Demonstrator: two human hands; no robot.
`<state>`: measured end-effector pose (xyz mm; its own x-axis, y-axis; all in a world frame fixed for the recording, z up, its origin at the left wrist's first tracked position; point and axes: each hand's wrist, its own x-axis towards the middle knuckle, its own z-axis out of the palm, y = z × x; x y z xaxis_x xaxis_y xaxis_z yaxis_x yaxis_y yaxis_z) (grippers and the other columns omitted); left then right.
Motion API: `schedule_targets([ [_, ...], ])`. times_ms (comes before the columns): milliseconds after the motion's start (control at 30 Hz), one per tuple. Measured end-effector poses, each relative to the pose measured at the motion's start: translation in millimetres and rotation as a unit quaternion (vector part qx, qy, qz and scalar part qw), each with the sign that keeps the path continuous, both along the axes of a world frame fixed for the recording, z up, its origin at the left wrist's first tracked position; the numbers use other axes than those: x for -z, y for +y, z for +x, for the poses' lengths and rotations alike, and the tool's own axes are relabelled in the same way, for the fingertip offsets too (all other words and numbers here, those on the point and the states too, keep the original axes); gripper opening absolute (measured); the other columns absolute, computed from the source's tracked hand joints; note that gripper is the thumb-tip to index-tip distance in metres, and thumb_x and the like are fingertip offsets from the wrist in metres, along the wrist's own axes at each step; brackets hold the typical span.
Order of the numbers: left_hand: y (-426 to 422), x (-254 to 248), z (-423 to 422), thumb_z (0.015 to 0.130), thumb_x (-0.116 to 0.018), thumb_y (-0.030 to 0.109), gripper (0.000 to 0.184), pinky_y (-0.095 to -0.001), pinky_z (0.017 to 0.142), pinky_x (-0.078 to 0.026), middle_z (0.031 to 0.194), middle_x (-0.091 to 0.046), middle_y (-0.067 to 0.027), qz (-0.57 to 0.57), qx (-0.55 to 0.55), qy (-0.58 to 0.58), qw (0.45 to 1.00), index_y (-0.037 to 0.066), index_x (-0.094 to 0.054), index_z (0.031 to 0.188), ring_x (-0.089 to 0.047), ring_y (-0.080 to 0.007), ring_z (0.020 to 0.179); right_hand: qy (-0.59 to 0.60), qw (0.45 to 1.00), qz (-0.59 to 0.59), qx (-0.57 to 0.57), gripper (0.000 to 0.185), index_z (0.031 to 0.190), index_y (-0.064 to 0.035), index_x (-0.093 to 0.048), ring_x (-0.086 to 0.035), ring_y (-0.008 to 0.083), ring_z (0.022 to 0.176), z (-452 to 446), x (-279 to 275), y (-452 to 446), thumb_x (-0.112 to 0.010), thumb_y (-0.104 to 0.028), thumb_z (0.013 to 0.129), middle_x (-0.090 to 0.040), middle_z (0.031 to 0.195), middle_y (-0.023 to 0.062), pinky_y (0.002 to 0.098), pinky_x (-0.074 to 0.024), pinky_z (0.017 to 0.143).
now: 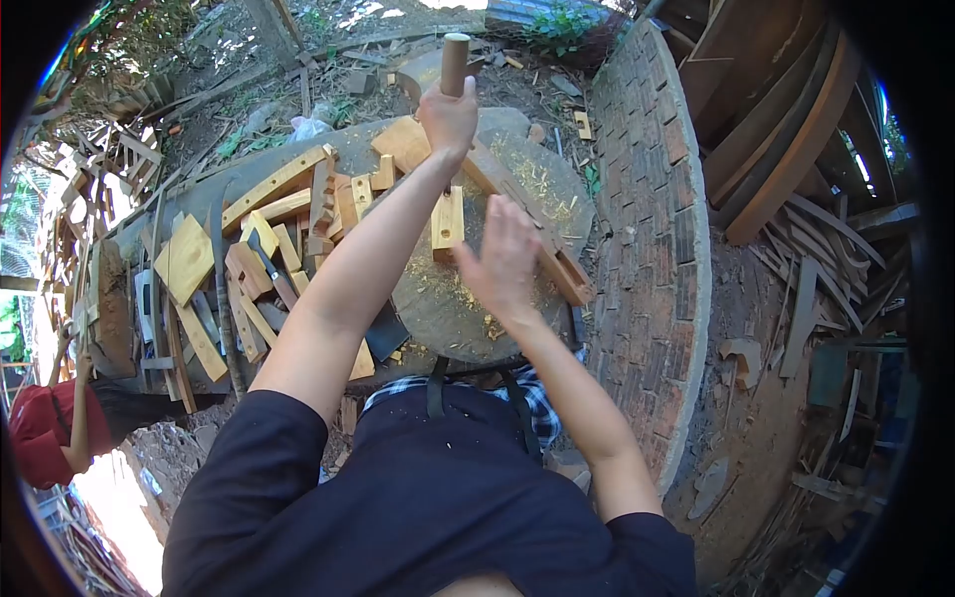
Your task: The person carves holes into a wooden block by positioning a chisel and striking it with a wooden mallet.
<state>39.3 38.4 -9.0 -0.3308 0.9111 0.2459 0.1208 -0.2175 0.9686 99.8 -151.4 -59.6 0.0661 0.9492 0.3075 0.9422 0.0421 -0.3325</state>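
Table [435,320] of greyish wood, rounded at its near end, bearing a long slotted beam [559,262] along the right side. Right hand [502,254], blurred, fingers spread and holding nothing, beside the beam, contact indeterminable; left hand [449,121], beyond a short bored block [448,221], fingers wrapped round a projecting wooden rod [455,68].

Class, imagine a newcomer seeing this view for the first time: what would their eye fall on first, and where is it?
Probably the left hand, near the top centre, gripping a handle that pokes out past the fist. Below it, the right hand is spread open over the round slab, by a long beam. Next might come the brick wall curving down the right.
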Motion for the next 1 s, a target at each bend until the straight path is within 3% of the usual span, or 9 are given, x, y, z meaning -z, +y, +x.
schedule_targets([
  [133, 4.1, 3.5, -0.5, 0.086, -0.071, 0.023, 0.028, -0.03, 0.056, -0.042, 0.06, -0.057, -0.002, 0.028, -0.04, 0.012, 0.999, 0.001, -0.06, 0.074, -0.049, -0.0086, 0.057, 0.128, 0.979, -0.135, 0.081, 0.096, 0.147, 0.0011, -0.022, -0.041, 0.0335, 0.127, -53.1, 24.4, 21.5, -0.071, -0.042, 0.076, -0.044, 0.136, 0.02, 0.0491, -0.0318, 0.102],
  [167, 4.9, 2.4, -1.9, 0.086, -0.071, 0.023, 0.029, -0.0297, 0.056, -0.042, 0.06, -0.057, -0.0021, 0.012, -0.037, 0.013, 0.999, 0.0, -0.059, 0.074, -0.049, -0.0086, 0.057, 0.075, 0.991, -0.087, 0.071, 0.095, 0.146, 0.0011, -0.023, -0.048, 0.0313, 0.116, -50.2, 29.9, 23.7, -0.071, -0.039, 0.075, -0.05, 0.127, 0.0177, 0.047, -0.0364, 0.097],
  [333, 48.8, 40.0, -28.8, 0.084, -0.072, 0.021, 0.025, -0.0305, 0.046, -0.04, 0.062, -0.057, -0.002, -0.099, -0.06, -0.012, 0.993, 0.001, -0.06, 0.076, -0.051, -0.0115, 0.051, 0.036, 0.997, -0.06, 0.044, 0.092, 0.145, -0.0003, -0.026, -0.052, 0.0285, 0.105, -39.1, 30.5, 18.1, -0.072, -0.031, 0.072, -0.052, 0.116, 0.0134, 0.0457, -0.0405, 0.088],
  [367, 57.9, 49.1, -32.9, 0.086, -0.07, 0.019, 0.022, -0.0287, 0.037, -0.033, 0.06, -0.054, -0.002, -0.143, -0.047, -0.051, 0.987, 0.002, -0.059, 0.077, -0.047, -0.0107, 0.045, 0.043, 0.996, -0.063, 0.041, 0.09, 0.145, -0.001, -0.026, -0.051, 0.0298, 0.106, -39.8, 31.4, 18.1, -0.072, -0.031, 0.073, -0.052, 0.116, 0.0146, 0.047, -0.0406, 0.09],
  [500, 62.0, 48.0, -39.1, 0.09, -0.064, 0.014, 0.023, -0.0237, 0.036, -0.024, 0.057, -0.044, 0.0009, -0.287, 0.048, -0.187, 0.938, 0.007, -0.052, 0.073, -0.036, -0.0065, 0.042, 0.084, 0.994, -0.069, 0.028, 0.088, 0.145, -0.0018, -0.027, -0.051, 0.033, 0.105, -36.5, 28.1, 18.8, -0.072, -0.025, 0.074, -0.05, 0.117, 0.0161, 0.0459, -0.0431, 0.091],
  [600, 71.2, 60.0, -42.9, 0.087, -0.066, 0.013, 0.022, -0.0267, 0.036, -0.026, 0.057, -0.048, -0.0017, -0.339, 0.148, -0.234, 0.899, 0.005, -0.053, 0.072, -0.04, -0.0093, 0.042, 0.109, 0.992, -0.064, 0.01, 0.087, 0.144, -0.0036, -0.03, -0.051, 0.033, 0.105, -33.2, 28.6, 20.0, -0.073, -0.021, 0.071, -0.05, 0.118, 0.0147, 0.0444, -0.0445, 0.09],
  [733, 56.3, 38.6, -35.3, 0.092, -0.064, 0.016, 0.026, -0.0206, 0.037, -0.021, 0.057, -0.038, 0.0036, -0.339, 0.194, -0.149, 0.909, 0.009, -0.046, 0.074, -0.033, -0.0031, 0.042, 0.12, 0.987, -0.098, -0.042, 0.086, 0.144, -0.012, -0.033, -0.051, 0.0326, 0.104, -23.0, 25.4, 25.6, -0.074, -0.017, 0.069, -0.05, 0.119, 0.0126, 0.0445, -0.0452, 0.089],
  [933, 27.9, 7.2, -74.0, 0.09, -0.068, 0.025, 0.026, -0.0193, 0.037, -0.019, 0.058, -0.038, 0.0097, -0.305, 0.363, -0.19, 0.86, 0.012, -0.049, 0.079, -0.031, 0.0009, 0.043, 0.084, 0.959, -0.222, -0.157, 0.084, 0.144, -0.0233, -0.035, -0.05, 0.0336, 0.108, 3.1, 4.6, 39.8, -0.074, -0.015, 0.07, -0.049, 0.118, 0.0124, 0.0446, -0.0446, 0.093],
  [1000, 16.8, -7.7, -90.0, 0.09, -0.068, 0.027, 0.026, -0.0192, 0.037, -0.019, 0.058, -0.039, 0.0095, -0.275, 0.339, 0.022, 0.899, 0.012, -0.05, 0.08, -0.031, 0.0012, 0.043, 0.009, 0.943, -0.262, -0.204, 0.067, 0.134, -0.0245, -0.05, -0.051, 0.0294, 0.11, 10.3, -4.1, 54.3, -0.068, -0.004, 0.073, -0.05, 0.116, 0.0082, 0.0433, -0.0444, 0.09],
])
